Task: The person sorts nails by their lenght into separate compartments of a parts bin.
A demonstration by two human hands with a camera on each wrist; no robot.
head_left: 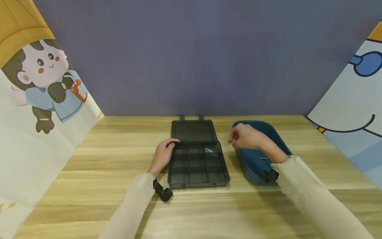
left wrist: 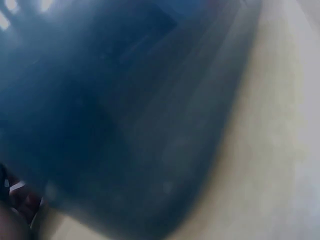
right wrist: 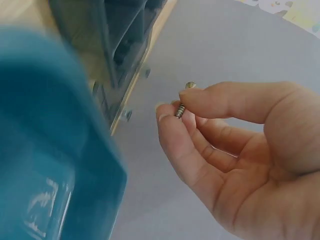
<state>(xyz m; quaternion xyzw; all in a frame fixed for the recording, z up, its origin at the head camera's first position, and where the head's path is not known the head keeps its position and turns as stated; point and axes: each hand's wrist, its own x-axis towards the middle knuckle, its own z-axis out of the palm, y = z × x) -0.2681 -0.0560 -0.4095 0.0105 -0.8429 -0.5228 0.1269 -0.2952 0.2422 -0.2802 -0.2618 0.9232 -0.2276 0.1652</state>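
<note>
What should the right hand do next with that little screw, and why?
Probably move the screw left over the divided box: the right hand pinches it beside the blue bin, the box's lid lies open, and some silver pieces lie in one compartment.

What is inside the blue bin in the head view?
At least two thin metal pieces lie inside the blue bin. The right forearm and black wrist device cross over it, so whatever lies directly behind them cannot be seen.
</note>
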